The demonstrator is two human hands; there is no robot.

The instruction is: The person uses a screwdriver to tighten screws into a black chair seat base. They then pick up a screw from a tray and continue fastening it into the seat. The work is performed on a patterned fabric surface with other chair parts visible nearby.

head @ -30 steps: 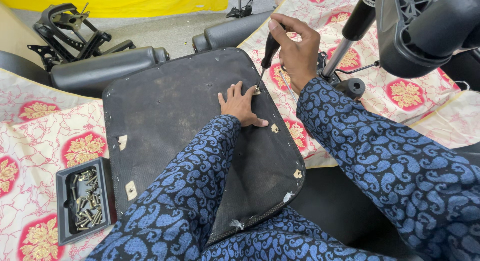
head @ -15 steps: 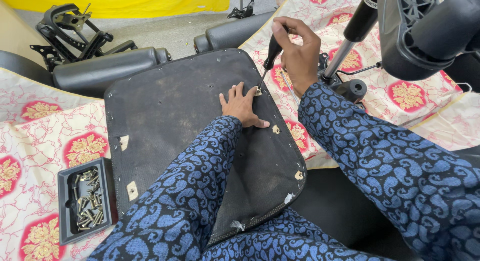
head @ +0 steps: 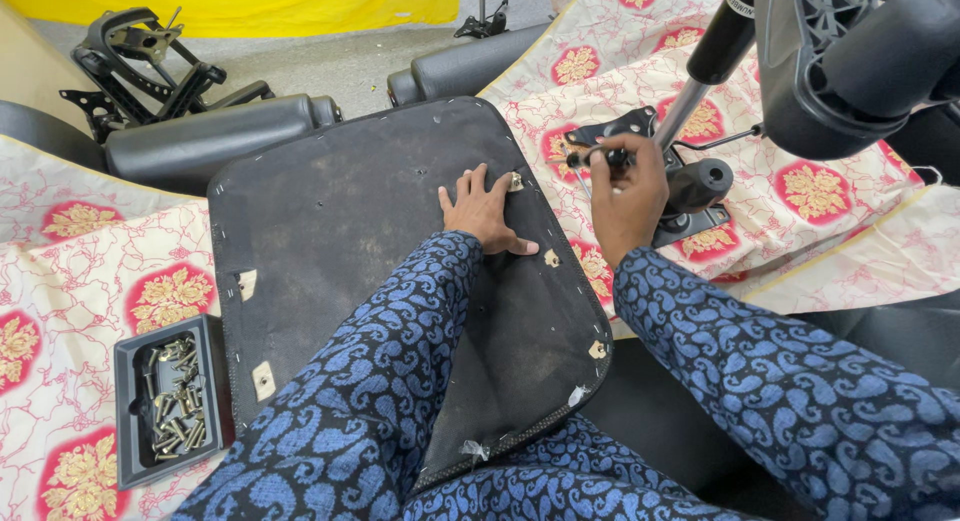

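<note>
At frame centre, I am pressing my left hand [head: 487,213] flat, fingers spread, on the black seat panel [head: 370,251]; my right hand [head: 628,196] is gripping a dark tool handle [head: 592,158] beside it.

Chair seat panel [head: 380,251]: lower part at 6 o'clock covered by patterned sleeves. Right hand [head: 628,196]: fingertips hidden behind black metal mechanism [head: 650,171]; grip can't be judged. Gas-lift cylinder [head: 715,56] cut off by top edge at 1 o'clock. Black plastic chair part [head: 850,61] cropped at 2 o'clock. Fasteners in black tray [head: 125,421] at 8 o'clock too small to sort by type.
</note>
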